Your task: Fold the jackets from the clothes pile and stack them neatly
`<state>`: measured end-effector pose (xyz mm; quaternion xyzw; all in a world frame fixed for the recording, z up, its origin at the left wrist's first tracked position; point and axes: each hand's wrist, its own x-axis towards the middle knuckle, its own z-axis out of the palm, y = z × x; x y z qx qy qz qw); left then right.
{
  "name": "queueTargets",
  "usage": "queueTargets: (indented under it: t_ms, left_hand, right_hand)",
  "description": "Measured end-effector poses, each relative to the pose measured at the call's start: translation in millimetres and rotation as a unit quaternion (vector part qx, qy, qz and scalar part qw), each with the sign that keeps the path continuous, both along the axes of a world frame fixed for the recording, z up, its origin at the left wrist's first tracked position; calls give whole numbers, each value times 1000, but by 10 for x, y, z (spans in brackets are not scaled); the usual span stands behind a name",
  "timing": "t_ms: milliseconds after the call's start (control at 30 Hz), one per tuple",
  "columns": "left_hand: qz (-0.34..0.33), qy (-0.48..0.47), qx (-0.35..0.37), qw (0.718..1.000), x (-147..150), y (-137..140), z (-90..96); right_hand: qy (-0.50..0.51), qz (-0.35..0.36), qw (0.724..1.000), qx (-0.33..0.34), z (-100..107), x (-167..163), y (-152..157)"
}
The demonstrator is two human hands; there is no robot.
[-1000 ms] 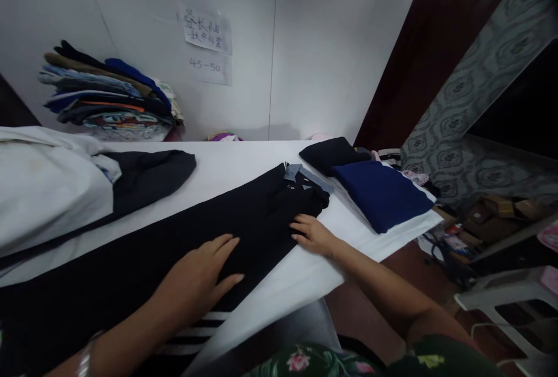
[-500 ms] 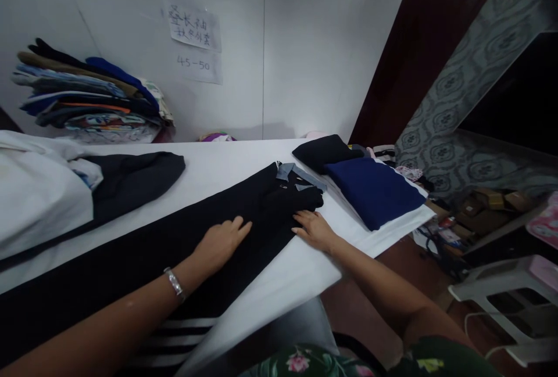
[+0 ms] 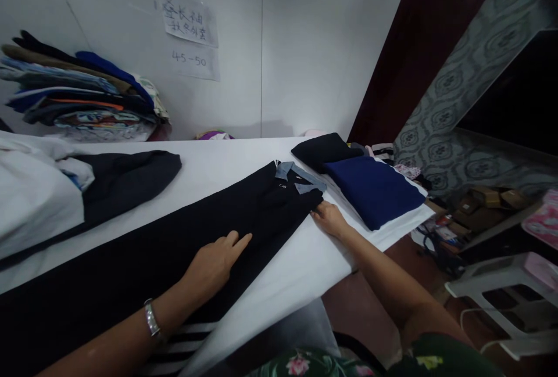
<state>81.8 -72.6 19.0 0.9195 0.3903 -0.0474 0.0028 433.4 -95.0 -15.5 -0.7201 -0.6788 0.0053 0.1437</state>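
Find the black shirt (image 3: 143,255) laid out long over the white table (image 3: 279,290), from the lower left of the frame to just right of centre, with its grey collar (image 3: 283,170) near the navy cloth (image 3: 375,191). See the left hand (image 3: 209,266) on the shirt, low and left of centre — with fingers loosely bent and a little apart, and nothing visibly gripped. See the right hand (image 3: 332,219) at the edge below the collar, with fingers narrow, drawn together against the fabric; cannot tell a pinch from a mere touch. Judge the shirt light, soft and limp, apt to wrinkle or drag under a sideways pull, hardly fragile and probably not slippery. Best take hold at the shoulder beside the collar and along the near edge, with a second hold well apart to keep the length flat. Note the left end of the shirt, cut off by the frame and partly covered by the left forearm (image 3: 100,342). Cannot be sure of the white stripes (image 3: 192,336) at lower centre — a sleeve, perhaps, or another piece beneath. Can barely pick out folds and layers in so dark a fabric, and cannot read the small mark (image 3: 282,186) near the collar.
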Motion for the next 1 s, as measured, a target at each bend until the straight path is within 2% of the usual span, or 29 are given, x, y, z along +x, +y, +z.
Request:
queueTargets:
  t_ms: [133, 267, 333, 400, 467, 567, 700, 833, 933, 1000]
  left_hand:
    - [58, -27, -40, 997, -73, 59, -2]
    - [72, -70, -60, 993, -52, 86, 51]
    - [52, -78, -48, 994, -4, 65, 65]
    - [27, -77, -34, 996, 42, 40, 61]
    - [12, -68, -21, 997, 67, 31, 48]
    - [12, -47, 12, 999, 57, 56, 44]
    - [33, -26, 66, 997, 11, 96, 72]
    - [13, -13, 57, 998, -19, 63, 18]
    - [-10, -18, 49, 999, -55, 34, -51]
    - [-1, -25, 52, 998, -89, 35, -66]
  right_hand:
    - [126, 34, 990, 60, -119, 71, 31]
    - [273, -1, 950, 154, -194, 93, 18]
    - [266, -29, 943, 198, -170, 91, 3]
    - [206, -32, 952, 223, -115, 87, -7]
    - [131, -3, 969, 209, -56, 88, 8]
    - [66, 47, 985, 154, -2, 109, 115]
    - [61, 82, 984, 142, 21, 122, 384]
    - [65, 77, 984, 146, -7, 60, 601]
    - [60, 105, 987, 102, -73, 39, 674]
    - [65, 123, 987, 77, -121, 62, 698]
